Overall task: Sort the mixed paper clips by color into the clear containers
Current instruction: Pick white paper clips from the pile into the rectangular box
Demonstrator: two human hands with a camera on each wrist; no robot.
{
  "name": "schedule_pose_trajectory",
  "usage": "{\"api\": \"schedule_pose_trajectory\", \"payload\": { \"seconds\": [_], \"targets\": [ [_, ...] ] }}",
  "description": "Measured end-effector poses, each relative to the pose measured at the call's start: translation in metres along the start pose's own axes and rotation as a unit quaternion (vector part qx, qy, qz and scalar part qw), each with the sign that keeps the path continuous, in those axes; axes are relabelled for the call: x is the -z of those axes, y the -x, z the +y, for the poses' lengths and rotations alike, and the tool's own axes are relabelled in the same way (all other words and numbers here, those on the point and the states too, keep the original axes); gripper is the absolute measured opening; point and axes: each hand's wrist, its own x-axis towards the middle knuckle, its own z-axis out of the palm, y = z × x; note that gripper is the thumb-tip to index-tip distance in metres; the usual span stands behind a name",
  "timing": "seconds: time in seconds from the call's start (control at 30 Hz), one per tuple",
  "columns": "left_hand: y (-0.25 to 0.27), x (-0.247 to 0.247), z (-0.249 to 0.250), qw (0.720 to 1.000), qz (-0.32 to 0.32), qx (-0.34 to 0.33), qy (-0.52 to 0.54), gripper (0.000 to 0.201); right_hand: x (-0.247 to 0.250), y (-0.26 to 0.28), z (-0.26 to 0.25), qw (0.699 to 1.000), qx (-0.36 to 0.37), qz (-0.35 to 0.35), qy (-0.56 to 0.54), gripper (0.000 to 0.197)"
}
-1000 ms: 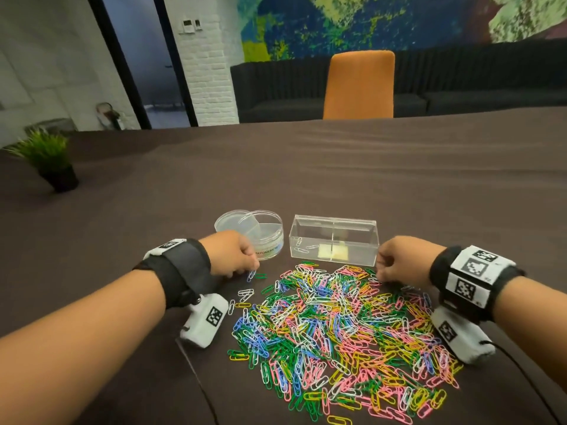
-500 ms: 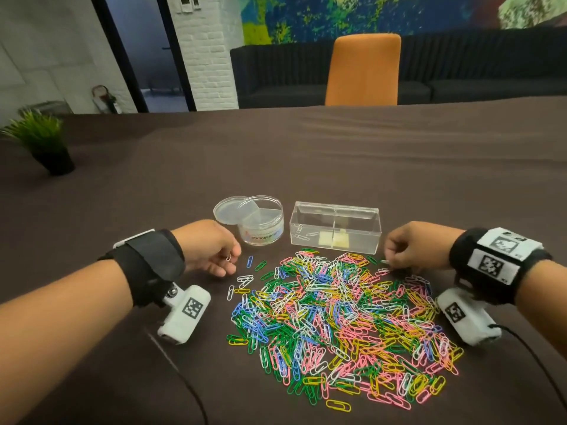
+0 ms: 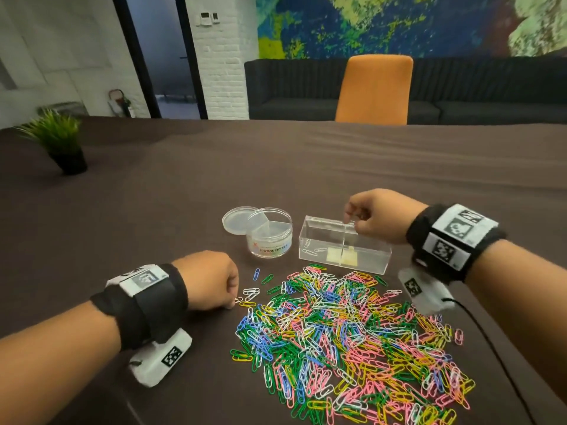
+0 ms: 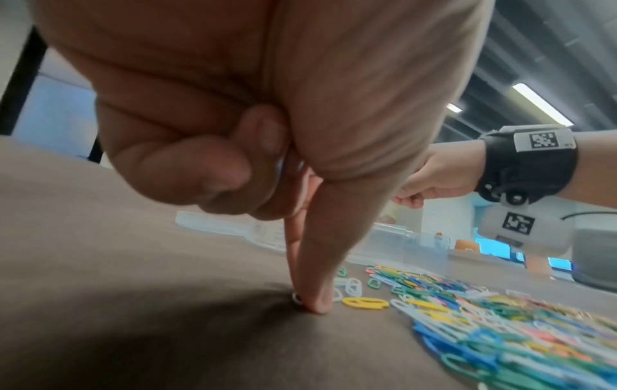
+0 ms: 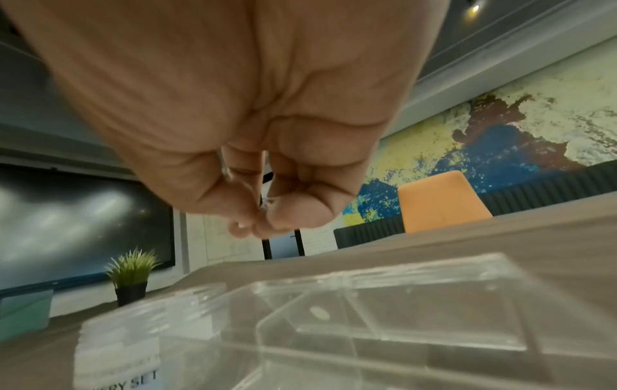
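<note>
Paper clips (image 3: 352, 342) in green, pink, yellow, blue and white, heaped across near part of brown-clothed table (image 3: 306, 179), a few white, blue and green strays off heap's left edge. Beyond heap, side by side and just apart: rectangular clear box (image 3: 343, 246), split by a middle divider, two pale clips on floor of its left half; round clear tub (image 3: 270, 237) with a printed label and inner partitions; tub's lid (image 3: 236, 220) flat on cloth, against tub's far left side. Nothing between heap and either container. Farther off: orange chair (image 3: 374, 87) at table's far edge, dark sofa (image 3: 460, 87) behind it, blue, green and yellow mural above, white brick wall, dark-framed doorway, small potted plant (image 3: 61, 142) on table's far left. Banded at both wrists with black straps and printed markers. Right hand (image 3: 377, 216) raised over box's middle top edge, fingers curled, tips bunched in a pinch around something small and pale, too blurred in right wrist view to name. Left hand (image 3: 211, 280) low at heap's left edge, knuckles up, fingertips (image 4: 317, 303) pressed down onto cloth around a white clip (image 4: 296, 298), remaining fingers folded into palm with a bit of pale wire showing between them.
</note>
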Motion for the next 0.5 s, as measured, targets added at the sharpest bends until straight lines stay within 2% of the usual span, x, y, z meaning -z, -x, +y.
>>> {"api": "schedule_pose_trajectory", "payload": {
  "seconds": [0.07, 0.2, 0.27, 0.33, 0.4, 0.47, 0.5],
  "targets": [
    [0.001, 0.002, -0.002, 1.000, 0.001, -0.002, 0.025, 0.007, -0.008, -0.017, -0.018, 1.000, 0.001, 0.009, 0.017, 0.016],
    [-0.003, -0.001, -0.005, 0.998, -0.031, -0.012, 0.060, 0.002, -0.024, -0.035, -0.037, 0.997, 0.002, -0.042, 0.061, 0.029],
    [-0.006, 0.002, -0.005, 0.996, -0.039, -0.022, 0.083, 0.006, -0.024, -0.036, -0.038, 0.996, 0.007, -0.044, 0.080, 0.035],
    [-0.015, 0.015, 0.002, 0.991, 0.004, -0.049, 0.126, 0.008, -0.017, -0.033, -0.032, 0.996, 0.007, -0.012, 0.084, 0.037],
    [-0.031, 0.036, 0.019, 0.975, 0.098, -0.080, 0.185, 0.013, -0.008, -0.022, -0.022, 0.996, 0.016, 0.021, 0.088, 0.030],
    [-0.049, 0.055, 0.045, 0.955, 0.180, -0.101, 0.214, 0.013, 0.000, -0.005, -0.011, 0.996, 0.013, 0.013, 0.091, 0.017],
    [-0.059, 0.062, 0.059, 0.952, 0.201, -0.113, 0.201, 0.012, 0.003, 0.005, -0.005, 0.995, 0.006, -0.006, 0.099, 0.015]
  ]
}}
